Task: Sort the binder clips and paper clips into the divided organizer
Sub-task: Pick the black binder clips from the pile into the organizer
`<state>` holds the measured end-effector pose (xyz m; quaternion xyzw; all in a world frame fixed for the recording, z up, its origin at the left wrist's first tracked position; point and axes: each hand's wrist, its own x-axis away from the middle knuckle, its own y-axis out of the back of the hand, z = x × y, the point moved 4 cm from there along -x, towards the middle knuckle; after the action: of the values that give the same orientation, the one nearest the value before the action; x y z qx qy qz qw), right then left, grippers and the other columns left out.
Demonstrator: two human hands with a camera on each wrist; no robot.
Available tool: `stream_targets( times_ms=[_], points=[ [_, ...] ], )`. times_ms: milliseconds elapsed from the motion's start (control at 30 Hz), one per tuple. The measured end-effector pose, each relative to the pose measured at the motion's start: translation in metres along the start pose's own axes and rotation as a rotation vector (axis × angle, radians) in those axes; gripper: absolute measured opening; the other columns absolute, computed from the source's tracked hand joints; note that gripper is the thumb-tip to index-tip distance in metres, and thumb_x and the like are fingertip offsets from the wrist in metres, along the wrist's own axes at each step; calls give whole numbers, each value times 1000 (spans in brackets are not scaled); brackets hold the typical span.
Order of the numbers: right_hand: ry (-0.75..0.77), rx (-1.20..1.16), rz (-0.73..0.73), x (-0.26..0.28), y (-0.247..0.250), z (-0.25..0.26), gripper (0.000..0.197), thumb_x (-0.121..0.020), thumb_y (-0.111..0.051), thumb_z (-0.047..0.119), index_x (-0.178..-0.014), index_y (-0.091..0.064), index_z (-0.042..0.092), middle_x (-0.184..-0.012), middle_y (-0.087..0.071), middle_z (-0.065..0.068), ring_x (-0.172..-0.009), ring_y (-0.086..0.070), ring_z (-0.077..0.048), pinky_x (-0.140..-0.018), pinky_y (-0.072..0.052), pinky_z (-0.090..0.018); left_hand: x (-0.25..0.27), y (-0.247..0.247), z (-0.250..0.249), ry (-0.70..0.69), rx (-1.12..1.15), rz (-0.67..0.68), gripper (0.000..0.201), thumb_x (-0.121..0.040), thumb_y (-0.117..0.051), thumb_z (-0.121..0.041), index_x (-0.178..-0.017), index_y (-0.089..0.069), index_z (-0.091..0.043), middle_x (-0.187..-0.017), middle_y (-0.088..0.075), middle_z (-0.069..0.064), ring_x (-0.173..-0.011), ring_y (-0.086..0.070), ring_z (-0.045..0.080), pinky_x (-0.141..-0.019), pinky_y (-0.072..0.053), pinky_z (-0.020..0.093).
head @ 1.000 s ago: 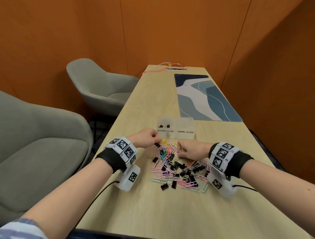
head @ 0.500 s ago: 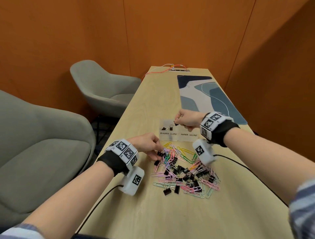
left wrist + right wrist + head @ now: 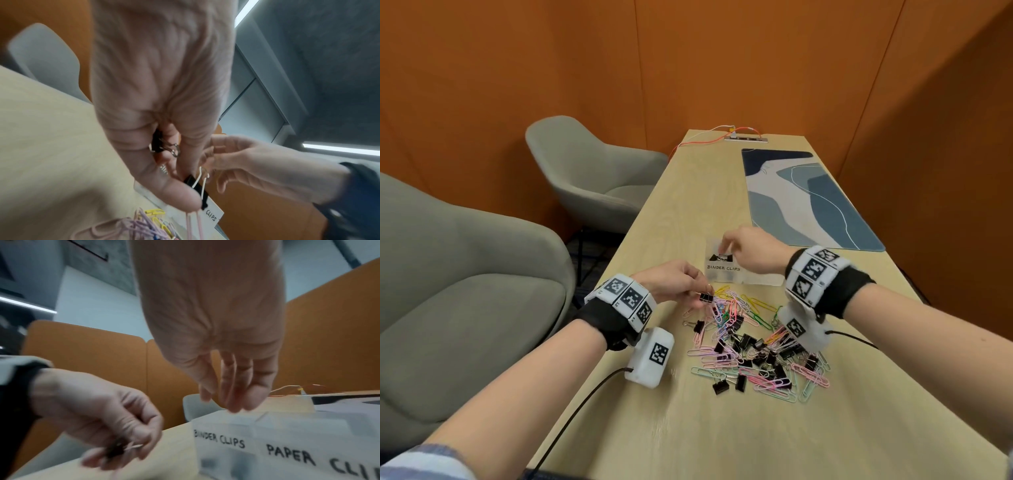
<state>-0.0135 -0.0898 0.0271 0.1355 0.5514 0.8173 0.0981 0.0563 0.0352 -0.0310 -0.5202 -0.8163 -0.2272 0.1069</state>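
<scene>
A translucent divided organizer (image 3: 726,275) (image 3: 287,443), labelled BINDER CLIPS and PAPER CLIPS, stands beyond a mixed pile of black binder clips and coloured paper clips (image 3: 753,342). My right hand (image 3: 723,248) (image 3: 226,402) hangs over the binder-clip compartment, fingers pointing down and holding nothing. A few black binder clips (image 3: 719,257) lie in that compartment. My left hand (image 3: 703,291) (image 3: 191,194) pinches a black binder clip (image 3: 706,296) (image 3: 196,186) just above the pile's far left edge, with pink paper clips right below it. A second binder clip (image 3: 160,144) sits tucked under its curled fingers.
A blue patterned mat (image 3: 808,198) lies on the far right of the wooden table (image 3: 688,428). A power strip with orange cables (image 3: 746,138) sits at the far end. Two grey chairs (image 3: 592,178) stand to the left. Orange walls close in all round.
My right hand carried a binder clip from the pile to the organizer and now holds nothing over the binder-clip compartment. My left hand has lifted a binder clip from the pile.
</scene>
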Motion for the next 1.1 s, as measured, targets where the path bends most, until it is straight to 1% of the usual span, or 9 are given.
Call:
stream_targets(
  times_ms=[133,200,333,500,633,833,967,1033,1100],
  points=[
    [-83,-477,339,29,-32,0,34,-84,-60,2,-118,-55,4,-104,-63,-16,-86,-59,-17,-66,-51,-24,2,-3,-4,-28,94,-9,23,-95,-48,0,-76,-58,-7,-58,-47,3,-44,-63,4,-55,-55,11],
    [-106,-599,374,33,-42,-3,39,-81,-68,6,-117,-53,3,-98,-63,-14,-81,-60,-15,-64,-51,-25,2,-4,-5,-30,141,-8,22,-95,-48,0,-77,-58,-7,-52,-53,-1,-45,-62,4,-58,-56,13],
    [-66,-594,253,32,-50,-7,11,-81,-68,6,-90,-61,5,-80,-68,-11,-67,-62,-14,-59,-49,-23,6,-9,-6,-28,219,49,21,-96,-46,2,-79,-57,-4,-43,-59,-5,-43,-60,2,-58,-57,13],
    [36,-343,38,33,-44,-9,6,-77,-72,9,-80,-69,13,-65,-68,-1,-54,-60,-5,-59,-49,-19,12,-8,-3,2,297,129,17,-95,-44,5,-94,-56,-7,-47,-59,-3,-44,-55,3,-58,-58,15],
    [73,-67,-76,36,-39,-14,4,-81,-67,19,-84,-71,19,-72,-65,3,-72,-62,-15,-71,-49,-27,10,-8,3,39,290,148,19,-93,-46,7,-95,-57,-8,-68,-54,5,-56,-53,7,-59,-59,19],
    [1,66,-22,44,-32,-33,32,-80,-47,2,-96,-70,18,-95,-65,-3,-93,-60,-21,-77,-44,-27,-8,5,-24,-89,45,-138,17,-91,-51,7,-86,-54,-9,-82,-58,10,-55,-62,13,-52,-56,16],
    [30,31,67,55,-42,-25,13,-81,-60,10,-89,-70,13,-83,-63,2,-82,-59,-15,-77,-49,-26,-24,10,-56,-217,-333,-489,21,-88,-47,4,-81,-55,-14,-67,-51,-3,-59,-65,17,-44,-47,11],
    [47,24,83,59,-51,-20,17,-82,-66,22,-95,-68,13,-88,-66,-2,-81,-60,-16,-76,-50,-28,-34,7,-65,-228,-522,-527,22,-85,-45,4,-84,-59,-12,-67,-55,-1,-77,-69,26,-61,-53,22],
    [75,96,75,58,-58,-19,28,-82,-66,27,-106,-64,13,-99,-67,-4,-83,-54,-15,-72,-42,-25,-42,3,-70,-217,-656,-511,22,-84,-46,1,-94,-64,-5,-85,-68,13,-91,-68,33,-81,-54,35]
  ],
)
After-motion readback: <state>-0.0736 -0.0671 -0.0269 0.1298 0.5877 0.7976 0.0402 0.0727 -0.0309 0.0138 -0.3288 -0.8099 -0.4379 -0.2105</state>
